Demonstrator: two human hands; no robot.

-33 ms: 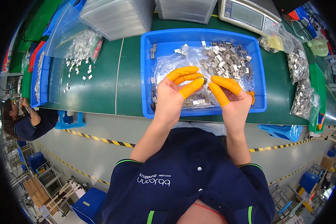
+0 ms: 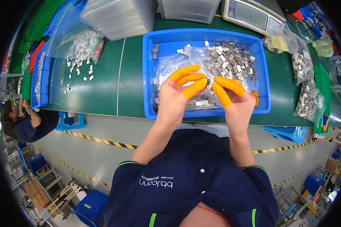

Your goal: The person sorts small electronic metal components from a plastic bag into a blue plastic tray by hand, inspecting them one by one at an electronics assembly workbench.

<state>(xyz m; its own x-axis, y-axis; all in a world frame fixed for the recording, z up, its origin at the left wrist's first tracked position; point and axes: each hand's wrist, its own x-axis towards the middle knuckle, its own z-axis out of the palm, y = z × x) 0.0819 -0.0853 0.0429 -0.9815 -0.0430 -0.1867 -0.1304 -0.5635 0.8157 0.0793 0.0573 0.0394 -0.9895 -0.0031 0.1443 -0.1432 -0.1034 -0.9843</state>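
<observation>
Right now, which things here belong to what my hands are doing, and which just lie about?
Likely in use:
small dark part
yellow finger cots
blue tray
loose parts inside it

Likely just lying about:
digital scale
bagged parts on the right

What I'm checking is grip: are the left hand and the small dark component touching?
Touching: the head view shows the left hand pinching the small dark component between orange finger cots.

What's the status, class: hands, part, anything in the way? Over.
Left hand: pinching small dark part. Right hand: close beside it, contact unclear. Plastic, loose parts in blue tray below; nothing visibly blocking.
</observation>
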